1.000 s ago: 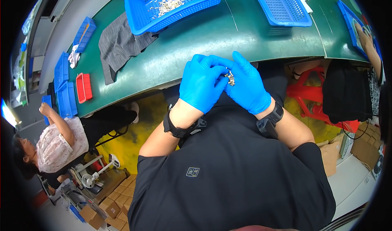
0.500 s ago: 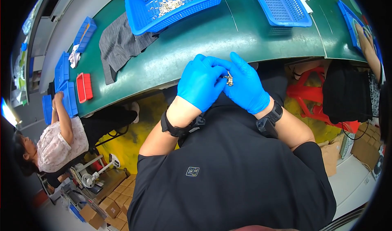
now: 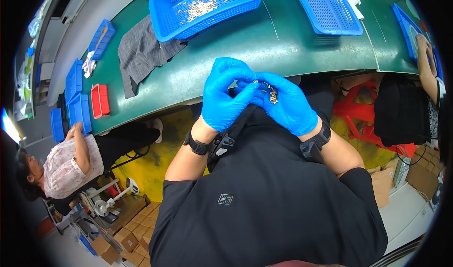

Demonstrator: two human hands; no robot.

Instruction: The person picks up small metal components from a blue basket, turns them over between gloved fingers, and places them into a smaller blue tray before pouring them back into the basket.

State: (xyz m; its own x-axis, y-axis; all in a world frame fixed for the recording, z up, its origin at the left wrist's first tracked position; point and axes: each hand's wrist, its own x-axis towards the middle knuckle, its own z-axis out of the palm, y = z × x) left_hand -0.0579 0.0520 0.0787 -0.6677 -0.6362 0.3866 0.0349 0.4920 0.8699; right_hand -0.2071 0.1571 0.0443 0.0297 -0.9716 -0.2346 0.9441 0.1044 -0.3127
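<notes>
Both my hands wear blue gloves and meet in front of my chest, just off the table's near edge. My right hand (image 3: 292,107) is cupped, palm up, around a little heap of small brass-coloured metal pieces (image 3: 273,95). Thumb and forefinger of my left hand (image 3: 225,95) are pinched together against the right fingertips, with a small metal piece (image 3: 256,81) at their tips. The exact shape of these pieces is too small to make out. Some of the right fingers are hidden behind the left thumb.
On the green table (image 3: 226,50) stands a blue basket (image 3: 165,29) with many similar small pieces. Another blue basket (image 3: 325,10) is at far right, a grey cloth (image 3: 141,50) and red bin (image 3: 99,101) at left. Co-workers sit at left (image 3: 73,161) and right (image 3: 427,64).
My left hand has rolled back from the right palm, its thumb and forefinger now pinched at the right fingertips. More of the metal pieces show in the right palm.
</notes>
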